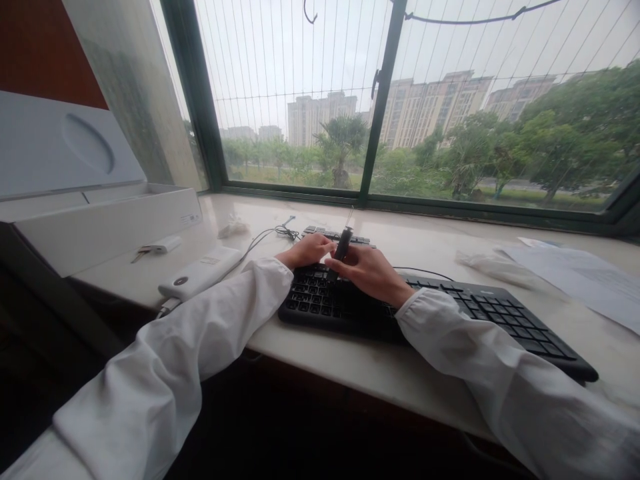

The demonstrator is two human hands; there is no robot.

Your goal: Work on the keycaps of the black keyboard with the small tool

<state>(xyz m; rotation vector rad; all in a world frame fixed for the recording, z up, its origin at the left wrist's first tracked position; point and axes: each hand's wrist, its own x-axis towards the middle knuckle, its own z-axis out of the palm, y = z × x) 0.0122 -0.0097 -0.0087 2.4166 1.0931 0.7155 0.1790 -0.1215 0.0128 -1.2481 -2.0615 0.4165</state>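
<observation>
A black keyboard lies along the front of the windowsill, its left part showing bare switch sockets with the caps off. Over that part, my right hand is closed around a keycap puller, a slim black handle held upright with thin wire prongs at its top. My left hand is beside it, fingers pinched together close to the handle. Whatever those fingertips hold is too small to make out. Behind both hands, loose keycaps sit in rows on the sill, partly hidden by the hands.
To the left are a white power bank with cables, a small white item with keys and an open white box. Crumpled clear plastic and paper sheets lie to the right. A window closes off the back.
</observation>
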